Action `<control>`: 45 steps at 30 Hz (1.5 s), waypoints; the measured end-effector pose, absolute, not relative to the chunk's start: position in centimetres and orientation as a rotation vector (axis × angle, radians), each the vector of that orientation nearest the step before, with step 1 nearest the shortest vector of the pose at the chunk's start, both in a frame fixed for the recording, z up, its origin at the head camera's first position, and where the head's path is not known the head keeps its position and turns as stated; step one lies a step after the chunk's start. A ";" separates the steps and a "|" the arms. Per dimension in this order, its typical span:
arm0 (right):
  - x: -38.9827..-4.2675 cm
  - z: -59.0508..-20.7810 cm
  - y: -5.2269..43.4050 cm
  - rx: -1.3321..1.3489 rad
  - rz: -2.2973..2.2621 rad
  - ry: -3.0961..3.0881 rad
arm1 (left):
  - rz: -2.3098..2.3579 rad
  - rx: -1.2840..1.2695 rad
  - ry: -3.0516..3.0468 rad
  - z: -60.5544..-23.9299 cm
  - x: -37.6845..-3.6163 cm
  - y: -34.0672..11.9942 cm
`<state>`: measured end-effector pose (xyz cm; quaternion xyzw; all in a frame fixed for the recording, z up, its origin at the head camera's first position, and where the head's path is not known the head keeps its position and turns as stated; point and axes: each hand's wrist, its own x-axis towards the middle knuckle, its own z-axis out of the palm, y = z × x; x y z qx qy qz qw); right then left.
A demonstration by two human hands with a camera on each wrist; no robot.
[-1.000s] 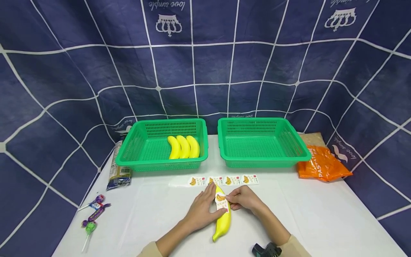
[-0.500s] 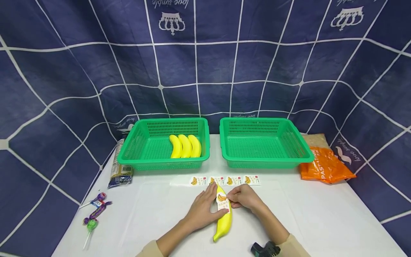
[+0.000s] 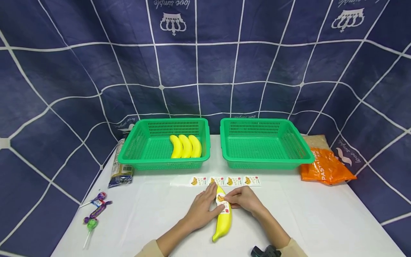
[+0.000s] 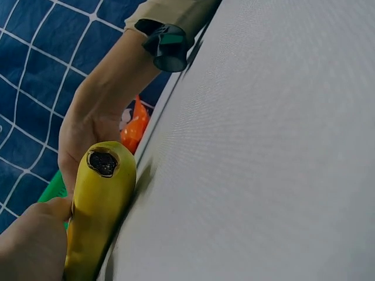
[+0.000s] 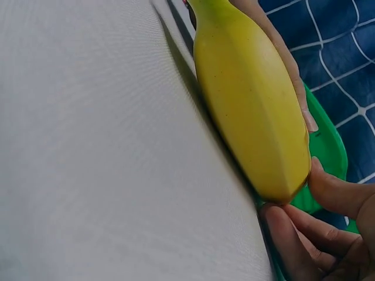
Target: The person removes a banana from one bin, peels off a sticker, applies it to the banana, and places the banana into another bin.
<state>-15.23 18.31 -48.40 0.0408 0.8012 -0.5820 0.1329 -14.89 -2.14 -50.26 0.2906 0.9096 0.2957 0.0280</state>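
Note:
A yellow banana lies lengthwise on the white table, its stem end toward the person. On its upper half sits a white label printed with bananas and text. My left hand rests along the banana's left side, fingers straight, with its thumb on the label. My right hand holds the banana's right side, thumb and forefinger at the label's upper edge. In the right wrist view the right thumb and forefinger lie on either side of the banana's far end. Just beyond the hands lies a strip of banana labels.
A green basket with three bananas stands at back left. Beside it is another green basket. An orange pasta bag lies far right; a dark-ended packet and several wrapped sweets lie left.
My right fingertips have shifted slightly left, further over the label. The left thumb has moved up a little from the label's lower end. The banana has barely moved.

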 end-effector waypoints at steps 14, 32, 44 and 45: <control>-15.3 -48.4 18.2 0.079 -1.722 2.289 | 0.984 0.946 2.714 -50.4 -15.5 -2.8; -15.3 -48.8 18.2 0.112 -1.767 2.248 | 1.034 0.929 2.722 -50.3 -16.4 -3.2; -15.1 -48.5 18.3 0.108 -1.736 2.291 | 1.025 0.915 3.044 -49.7 -17.4 -2.2; -15.1 -48.5 18.3 0.109 -1.734 2.291 | 1.031 0.907 3.053 -49.7 -17.5 -2.1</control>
